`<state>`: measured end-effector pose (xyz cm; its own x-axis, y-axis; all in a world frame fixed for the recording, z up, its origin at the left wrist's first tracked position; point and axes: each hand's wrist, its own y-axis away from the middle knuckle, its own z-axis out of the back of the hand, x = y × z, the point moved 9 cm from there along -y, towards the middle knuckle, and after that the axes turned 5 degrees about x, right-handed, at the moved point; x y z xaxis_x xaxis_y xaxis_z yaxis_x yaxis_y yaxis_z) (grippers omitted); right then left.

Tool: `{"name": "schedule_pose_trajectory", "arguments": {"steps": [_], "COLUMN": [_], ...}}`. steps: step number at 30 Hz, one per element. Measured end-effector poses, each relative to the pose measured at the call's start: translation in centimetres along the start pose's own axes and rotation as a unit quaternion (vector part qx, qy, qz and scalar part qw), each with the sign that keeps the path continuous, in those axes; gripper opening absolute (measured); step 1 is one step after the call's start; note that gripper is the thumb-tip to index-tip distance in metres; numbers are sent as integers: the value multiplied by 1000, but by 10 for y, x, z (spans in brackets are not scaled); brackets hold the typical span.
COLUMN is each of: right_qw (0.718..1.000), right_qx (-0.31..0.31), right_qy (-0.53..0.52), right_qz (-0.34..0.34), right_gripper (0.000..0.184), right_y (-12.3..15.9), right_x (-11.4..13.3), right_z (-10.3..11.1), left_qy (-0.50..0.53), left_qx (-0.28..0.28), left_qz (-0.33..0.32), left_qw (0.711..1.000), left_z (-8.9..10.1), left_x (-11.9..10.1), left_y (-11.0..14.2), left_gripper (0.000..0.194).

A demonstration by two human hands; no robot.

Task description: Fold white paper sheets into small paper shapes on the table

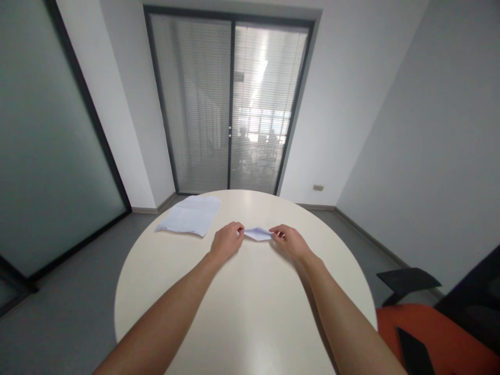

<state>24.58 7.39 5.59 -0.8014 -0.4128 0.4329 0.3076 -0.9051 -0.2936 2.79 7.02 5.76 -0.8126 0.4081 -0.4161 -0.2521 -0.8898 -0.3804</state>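
Note:
A small folded sheet of white paper (258,234) is held between my two hands, low over the middle of the table. Its shape is a flat diamond with pointed ends. My left hand (228,239) pinches the left point, fingers closed. On the other side, my right hand (289,240) grips the right point between thumb and fingertips. Whether the paper's underside touches the table, I cannot tell. Further left lies a stack of white paper sheets (190,214), apart from both hands.
The round cream table (234,317) spreads under my arms. An office chair with an orange seat (437,333) and black armrest (409,281) stands close by its right edge. Beyond the table are a glass door with blinds (191,104) and white walls.

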Motion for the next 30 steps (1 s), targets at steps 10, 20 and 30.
{"name": "schedule_pose_trajectory", "arguments": {"steps": [10, 20, 30], "right_qw": [996, 987, 986], "right_qx": [-66, -121, -106], "right_qy": [-54, -107, -123], "right_qz": [-27, 18, 47], "right_gripper": [17, 19, 24], "right_y": [-3, -4, -5], "right_x": [-6, 12, 26], "right_z": [10, 13, 5], "left_qy": [13, 112, 259], "left_qx": [24, 25, 94], "left_qz": [29, 40, -59], "left_qw": [999, 993, 959], "left_z": [-3, -10, -30], "left_x": [2, 5, -18], "left_y": [0, -3, -3], "left_gripper": [18, 14, 22]}}
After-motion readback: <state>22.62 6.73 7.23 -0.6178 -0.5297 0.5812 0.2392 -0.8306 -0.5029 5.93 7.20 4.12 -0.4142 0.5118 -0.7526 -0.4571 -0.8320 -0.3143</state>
